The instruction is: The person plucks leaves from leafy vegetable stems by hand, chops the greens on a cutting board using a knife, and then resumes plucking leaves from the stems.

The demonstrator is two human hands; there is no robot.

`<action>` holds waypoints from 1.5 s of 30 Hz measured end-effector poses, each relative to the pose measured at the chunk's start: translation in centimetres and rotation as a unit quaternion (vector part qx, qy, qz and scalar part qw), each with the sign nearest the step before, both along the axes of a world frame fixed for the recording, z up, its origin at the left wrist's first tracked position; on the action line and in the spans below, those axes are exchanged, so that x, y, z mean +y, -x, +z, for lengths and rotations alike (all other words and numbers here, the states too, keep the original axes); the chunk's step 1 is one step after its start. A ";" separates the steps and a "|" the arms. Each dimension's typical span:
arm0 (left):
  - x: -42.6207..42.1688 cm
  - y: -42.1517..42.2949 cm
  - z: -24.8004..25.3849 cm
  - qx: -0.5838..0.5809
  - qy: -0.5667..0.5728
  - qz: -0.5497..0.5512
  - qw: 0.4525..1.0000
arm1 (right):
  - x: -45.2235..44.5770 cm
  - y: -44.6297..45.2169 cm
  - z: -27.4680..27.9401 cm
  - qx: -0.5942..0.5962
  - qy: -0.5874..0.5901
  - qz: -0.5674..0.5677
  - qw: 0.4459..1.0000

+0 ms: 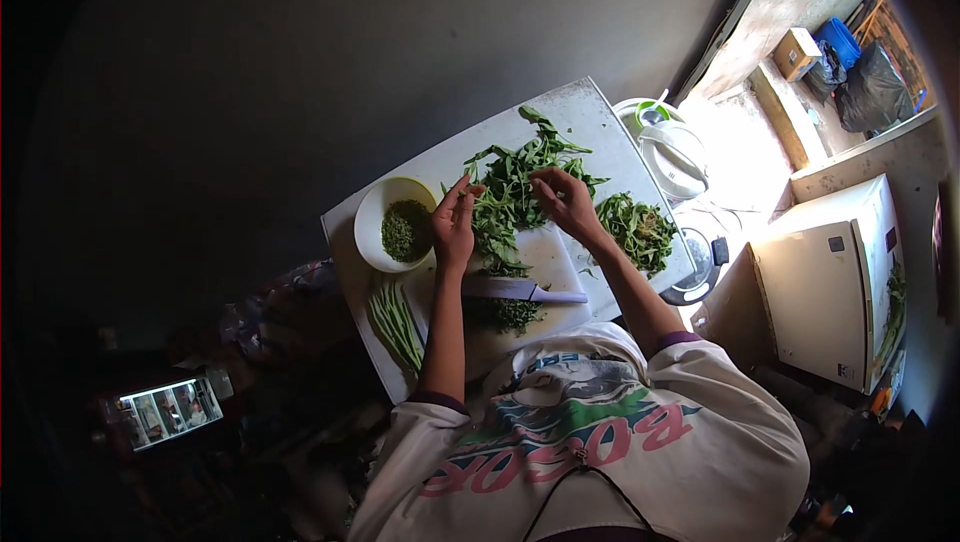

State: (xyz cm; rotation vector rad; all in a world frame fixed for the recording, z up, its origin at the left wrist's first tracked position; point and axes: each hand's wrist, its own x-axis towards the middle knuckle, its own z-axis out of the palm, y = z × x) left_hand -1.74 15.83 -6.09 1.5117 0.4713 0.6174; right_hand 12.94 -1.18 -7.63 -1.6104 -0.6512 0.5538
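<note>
My left hand [455, 227] is raised over the table between a white bowl [365, 227] and a heap of leafy green stems [515, 182]. Its fingers are stretched and slightly apart, with greens just beside the fingertips. Over the right side of the heap, my right hand [565, 200] has its fingers curled together in a pinch; whatever is between them is too small to make out. Chopped greens [405, 232] lie inside the bowl. Nearer my body, a knife [520, 290] with a pale handle rests on a white cutting board [545, 257], beside more chopped greens [515, 315].
Long green beans [395, 327] lie at the table's left edge. A second leafy pile [638, 232] sits at the right of the white table [600, 107]. Beyond it stand a white appliance [672, 157] and a small fridge [815, 282]. A lit phone screen [168, 414] shows at lower left.
</note>
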 end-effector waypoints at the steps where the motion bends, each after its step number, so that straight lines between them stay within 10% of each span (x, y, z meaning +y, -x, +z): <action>1: -0.1 -0.1 0.1 0.001 0.000 0.001 1.000 | 0.1 0.1 0.9 -0.036 -0.014 -0.021 0.999; 18: -3.8 2.5 2.4 -0.048 0.138 -0.030 0.989 | -0.8 6.4 4.4 -0.064 0.005 0.107 0.992; 28: -7.0 7.2 1.1 -0.015 0.194 -0.048 0.980 | -1.9 11.9 4.1 0.244 -0.011 0.099 0.965; 33: -7.1 9.4 -0.2 -0.007 0.168 0.003 0.986 | -2.5 13.2 2.0 -0.018 0.058 0.094 0.994; 45: -7.7 13.7 -1.5 0.066 0.220 -0.106 0.968 | -2.8 15.4 1.7 -0.055 0.033 0.104 0.992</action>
